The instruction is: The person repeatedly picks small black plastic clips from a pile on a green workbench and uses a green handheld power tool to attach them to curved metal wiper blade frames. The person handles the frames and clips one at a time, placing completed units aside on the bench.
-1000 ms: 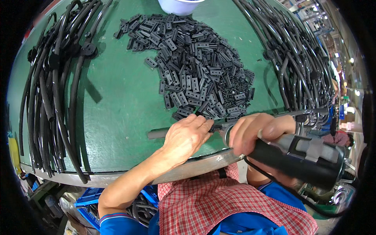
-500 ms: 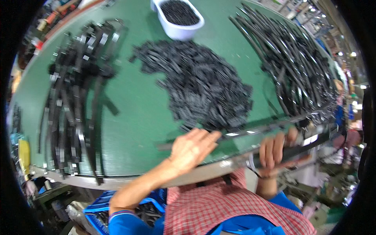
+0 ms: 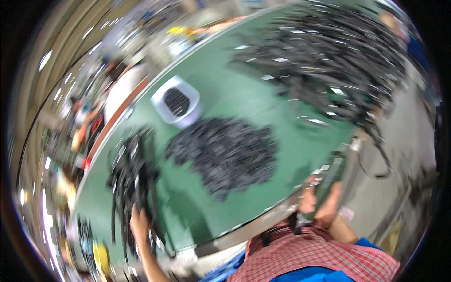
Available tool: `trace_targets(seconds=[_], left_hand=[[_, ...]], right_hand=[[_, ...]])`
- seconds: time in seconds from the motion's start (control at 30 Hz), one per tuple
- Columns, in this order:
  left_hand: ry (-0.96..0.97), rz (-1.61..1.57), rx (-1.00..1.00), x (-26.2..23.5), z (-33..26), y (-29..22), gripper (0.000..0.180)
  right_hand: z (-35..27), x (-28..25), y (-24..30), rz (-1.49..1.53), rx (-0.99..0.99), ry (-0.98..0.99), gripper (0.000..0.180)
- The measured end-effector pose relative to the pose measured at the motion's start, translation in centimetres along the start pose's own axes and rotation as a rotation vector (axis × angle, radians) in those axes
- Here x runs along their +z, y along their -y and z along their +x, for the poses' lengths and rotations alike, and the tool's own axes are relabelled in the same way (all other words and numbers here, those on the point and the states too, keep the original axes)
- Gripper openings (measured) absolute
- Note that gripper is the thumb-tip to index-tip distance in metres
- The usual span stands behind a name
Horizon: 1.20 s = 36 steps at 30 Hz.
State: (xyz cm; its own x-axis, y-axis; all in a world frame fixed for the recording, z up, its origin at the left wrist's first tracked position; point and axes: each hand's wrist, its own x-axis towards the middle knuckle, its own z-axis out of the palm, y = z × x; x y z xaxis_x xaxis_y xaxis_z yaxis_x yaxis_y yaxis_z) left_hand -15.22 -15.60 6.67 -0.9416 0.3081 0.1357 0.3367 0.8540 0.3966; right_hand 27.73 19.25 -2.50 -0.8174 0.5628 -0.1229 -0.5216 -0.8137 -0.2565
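My left hand (image 3: 139, 224) reaches to the lower part of a bundle of long black strips (image 3: 134, 176) on the left of the table. It overlaps the strips, but blur hides whether its fingers close on one. Past the table's front edge, on the right, my right hand (image 3: 308, 198) is closed around a dark, thick, bar-shaped object (image 3: 330, 181), tilted up and away; its kind is too blurred to tell. Between the hands lies a heap of short black pieces (image 3: 230, 152).
A white tub (image 3: 188, 113) holding small black pieces stands behind the heap on the green table (image 3: 188, 221). A big pile of long black strips (image 3: 329, 56) covers the far right, some hanging over the edge. People (image 3: 127, 89) are beyond the table.
My left hand has left the strip by the front edge and moved left to the bundle. My right hand still grips the dark object, now tilted more upward. The view has turned.
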Motion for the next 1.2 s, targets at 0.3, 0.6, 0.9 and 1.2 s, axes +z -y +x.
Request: trace_targets(seconds=[0.3, 0.6, 0.9, 1.2], left_hand=[[0.423, 0.975, 0.583, 4.1, 17.6, -7.8, 0.033], [0.507, -0.237, 1.663, 24.4, -9.2, -58.7, 0.033], [0.249, -0.381, 1.795, 24.2, -16.4, -60.2, 0.061], [0.760, -0.516, 2.136, 12.0, -21.7, -56.3, 0.033]], right_hand=[[-3.2, -4.4, 8.8, -0.239, -0.523, -0.127, 0.093], [-6.1, -7.5, 19.1, 0.046, -1.097, -0.616, 0.075], [-21.1, -4.7, 19.8, -0.479, -1.490, -0.134, 0.080], [-31.4, 4.5, 19.5, -0.839, -1.680, 0.302, 0.074]])
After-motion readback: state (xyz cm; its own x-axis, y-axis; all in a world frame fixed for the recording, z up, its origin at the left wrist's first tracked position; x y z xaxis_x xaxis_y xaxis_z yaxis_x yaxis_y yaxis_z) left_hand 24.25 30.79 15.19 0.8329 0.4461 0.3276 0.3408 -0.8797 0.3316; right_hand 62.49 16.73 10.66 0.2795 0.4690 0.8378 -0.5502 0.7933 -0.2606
